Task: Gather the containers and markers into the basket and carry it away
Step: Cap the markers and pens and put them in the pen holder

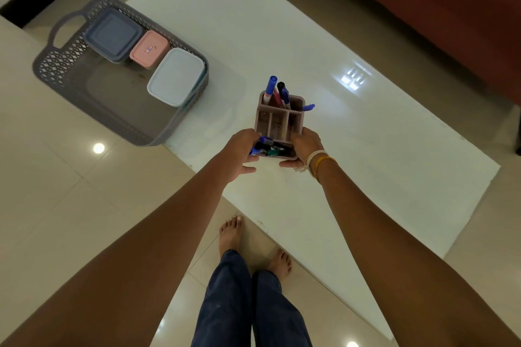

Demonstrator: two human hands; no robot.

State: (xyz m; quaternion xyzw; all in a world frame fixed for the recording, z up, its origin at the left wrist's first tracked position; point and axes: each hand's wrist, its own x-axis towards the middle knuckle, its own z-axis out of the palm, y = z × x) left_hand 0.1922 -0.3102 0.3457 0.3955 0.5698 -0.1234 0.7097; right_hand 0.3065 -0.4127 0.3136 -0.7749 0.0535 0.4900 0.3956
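Note:
A grey perforated basket [56,65] sits on the left corner of the white table [366,149], partly overhanging its edge. Inside it lie a dark blue lidded container [112,35], a pink one [149,49] and a pale blue one [176,76]. A mauve divided marker holder [277,121] stands near the table's front edge, with several markers [275,90] upright at its far end and more lying in its near compartment. My left hand [239,155] grips the holder's left side. My right hand [306,146] grips its right side.
A dark red sofa [451,8] runs along the far right of the table. Beige tiled floor [70,191] lies to the left and below, and my bare feet [231,234] stand by the table's near edge.

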